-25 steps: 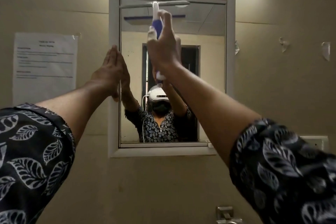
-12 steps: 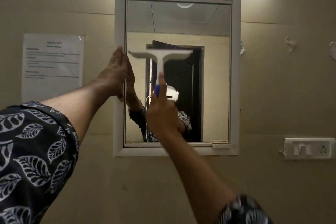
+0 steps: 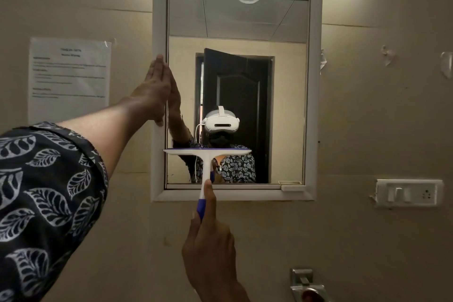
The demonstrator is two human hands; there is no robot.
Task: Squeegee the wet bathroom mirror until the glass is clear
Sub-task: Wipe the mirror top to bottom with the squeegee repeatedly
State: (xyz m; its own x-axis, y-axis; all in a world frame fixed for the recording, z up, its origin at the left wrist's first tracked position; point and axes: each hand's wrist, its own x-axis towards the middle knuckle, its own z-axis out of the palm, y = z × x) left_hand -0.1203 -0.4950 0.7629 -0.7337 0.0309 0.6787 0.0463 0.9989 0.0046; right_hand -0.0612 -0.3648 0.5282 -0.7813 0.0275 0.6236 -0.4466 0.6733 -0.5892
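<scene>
Right hand [image 3: 208,247] closed around the squeegee [image 3: 207,154] handle at the 6 o'clock end, index finger laid straight up along the shaft, blue grip section showing just beside it. Squeegee upright, T-shaped, white body, blade bar level across the top with a purple strip along its upper edge. Blade sits on the lower part of the mirror [image 3: 282,105], left half of the glass, its left tip at the inner edge of the frame [image 3: 315,81] and its right tip around mid-width. Handle crosses the bottom rail of the frame and ends over the wall below. Left hand [image 3: 157,91] open and flat, fingers together pointing to 12 o'clock, pressed on the left rail of the frame at about 9 o'clock of the mirror, holding nothing. Dark leaf-print sleeve [image 3: 44,191] on the left arm. Glass above the blade shows a sharp reflection: dark door, ceiling, white headset. Can't tell from here if any water is left on it. Paper notice [image 3: 69,78] taped to the wall at 9 o'clock of the mirror, well apart from the frame. Switch plate [image 3: 408,192] at 4 o'clock. Metal fitting [image 3: 306,284] low on the wall at 5 o'clock.
</scene>
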